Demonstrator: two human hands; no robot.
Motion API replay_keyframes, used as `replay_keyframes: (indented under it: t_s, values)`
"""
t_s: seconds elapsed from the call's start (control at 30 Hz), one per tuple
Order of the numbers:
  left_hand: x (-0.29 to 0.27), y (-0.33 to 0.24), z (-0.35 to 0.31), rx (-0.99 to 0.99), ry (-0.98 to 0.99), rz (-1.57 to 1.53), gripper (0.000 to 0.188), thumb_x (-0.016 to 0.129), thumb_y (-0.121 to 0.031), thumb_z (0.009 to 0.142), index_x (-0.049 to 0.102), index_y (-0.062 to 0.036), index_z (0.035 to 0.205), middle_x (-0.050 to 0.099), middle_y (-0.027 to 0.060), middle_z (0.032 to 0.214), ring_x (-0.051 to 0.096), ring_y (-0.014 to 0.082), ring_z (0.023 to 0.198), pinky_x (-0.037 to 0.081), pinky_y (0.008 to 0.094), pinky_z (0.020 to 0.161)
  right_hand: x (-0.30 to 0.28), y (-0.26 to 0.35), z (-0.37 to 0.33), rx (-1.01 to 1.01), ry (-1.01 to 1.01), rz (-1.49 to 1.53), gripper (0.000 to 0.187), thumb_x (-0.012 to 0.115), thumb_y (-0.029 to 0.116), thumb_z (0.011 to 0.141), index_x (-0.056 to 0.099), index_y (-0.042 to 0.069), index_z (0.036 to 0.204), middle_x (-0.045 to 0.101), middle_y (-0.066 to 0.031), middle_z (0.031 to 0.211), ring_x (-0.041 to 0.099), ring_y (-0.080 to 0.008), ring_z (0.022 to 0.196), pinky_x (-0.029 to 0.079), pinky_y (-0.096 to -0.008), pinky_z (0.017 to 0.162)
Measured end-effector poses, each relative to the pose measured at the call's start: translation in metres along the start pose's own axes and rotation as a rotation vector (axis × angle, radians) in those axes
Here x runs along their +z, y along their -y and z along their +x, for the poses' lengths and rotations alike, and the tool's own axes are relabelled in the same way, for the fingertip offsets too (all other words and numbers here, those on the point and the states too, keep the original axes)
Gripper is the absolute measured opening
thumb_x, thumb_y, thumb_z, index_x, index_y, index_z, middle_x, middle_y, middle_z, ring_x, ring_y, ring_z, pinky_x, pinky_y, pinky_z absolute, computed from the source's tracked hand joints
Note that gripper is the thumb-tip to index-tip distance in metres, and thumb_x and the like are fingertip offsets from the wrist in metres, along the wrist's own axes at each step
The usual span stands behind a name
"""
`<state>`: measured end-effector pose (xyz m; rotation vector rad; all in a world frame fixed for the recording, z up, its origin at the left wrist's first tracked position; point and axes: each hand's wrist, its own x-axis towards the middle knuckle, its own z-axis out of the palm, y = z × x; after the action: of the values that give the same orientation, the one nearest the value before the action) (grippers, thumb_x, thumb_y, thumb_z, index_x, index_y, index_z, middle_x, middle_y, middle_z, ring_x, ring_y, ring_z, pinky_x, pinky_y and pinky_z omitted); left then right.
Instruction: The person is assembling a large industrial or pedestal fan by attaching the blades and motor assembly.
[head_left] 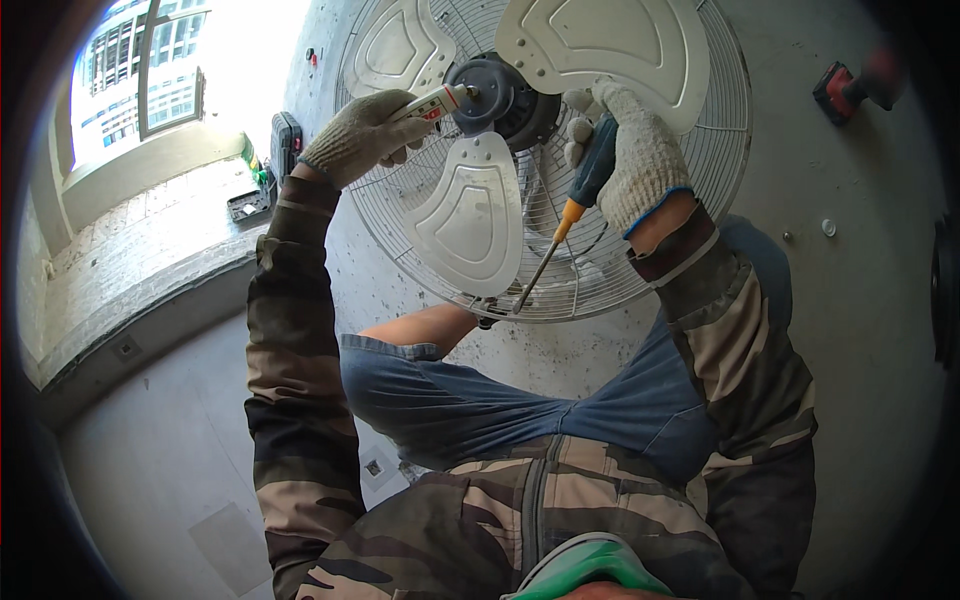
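My left hand [365, 138], in a knitted work glove, is closed around a white tube [436, 103] with red marks. The tube's nozzle points at the black hub [488, 92] of a large fan and touches or nearly touches it. In my gloved right hand [645, 155] is a screwdriver [592, 168] with a dark teal and orange handle. Its shaft slants down and left, with the tip over the lower rim of the wire guard [620, 285]. Pale metal blades [468, 215] spread out from the hub, above the guard. My right fingertips are close to the hub's right side.
On the floor to the right lie a red and black power tool [845, 92], a white round cap [828, 228] and a small metal piece [787, 236]. A black case [285, 142] stands at the left, near the window [160, 70]. My bent legs [420, 400] flank the fan's near side.
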<state>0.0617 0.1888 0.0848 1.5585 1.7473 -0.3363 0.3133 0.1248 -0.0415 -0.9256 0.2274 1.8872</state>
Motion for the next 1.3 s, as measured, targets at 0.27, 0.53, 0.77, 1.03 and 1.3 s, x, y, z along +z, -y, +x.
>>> replay_keyframes:
  t_s: [0.27,0.53,0.77,1.03,1.3]
  values:
    - [0.01,0.024,-0.002,0.057,-0.053,-0.176,0.042,0.064,-0.028,0.099,0.06,0.0042,0.126,0.068,0.0086,0.094,0.063,0.0123,0.077,0.055,0.0278,0.07,-0.006,-0.001,0.003,0.008,0.063,-0.026,0.028,0.062,0.025,0.1,0.059,0.004,0.118,0.07,-0.012,0.106,0.068,-0.0158,0.077,0.058,-0.0314,0.065]
    - [0.035,0.041,-0.003,0.148,-0.131,-0.421,0.039,0.072,-0.022,0.094,0.062,0.0002,0.124,0.066,0.007,0.105,0.064,0.0128,0.09,0.055,0.0293,0.083,-0.009,-0.004,0.006,0.024,0.051,0.012,0.027,0.064,0.026,0.098,0.06,0.007,0.116,0.071,-0.0124,0.106,0.067,-0.0158,0.077,0.057,-0.0306,0.065]
    - [0.052,0.05,-0.001,0.229,-0.187,-0.594,0.045,0.068,-0.021,0.096,0.054,-0.0021,0.135,0.068,0.01,0.115,0.064,0.0157,0.1,0.053,0.0314,0.09,-0.015,-0.013,-0.003,0.075,0.035,0.054,0.03,0.063,0.025,0.099,0.058,0.007,0.122,0.071,-0.0128,0.107,0.065,-0.0153,0.077,0.057,-0.0314,0.065]
    - [0.057,0.058,-0.012,0.311,-0.229,-0.83,0.045,0.07,-0.017,0.094,0.053,-0.0018,0.133,0.069,0.0101,0.113,0.065,0.0167,0.102,0.053,0.0304,0.089,-0.024,-0.022,-0.017,0.186,0.057,0.042,0.034,0.064,0.028,0.098,0.059,0.002,0.119,0.067,-0.0103,0.099,0.063,-0.0133,0.074,0.056,-0.0286,0.063]
    - [0.07,0.046,-0.036,0.451,-0.127,-1.217,0.047,0.07,-0.004,0.091,0.049,-0.0029,0.134,0.061,0.0099,0.115,0.062,0.021,0.108,0.054,0.0422,0.1,-0.028,-0.014,-0.037,0.213,0.118,-0.174,0.033,0.066,0.024,0.098,0.058,0.002,0.122,0.061,-0.0033,0.091,0.06,-0.0093,0.07,0.055,-0.026,0.059]
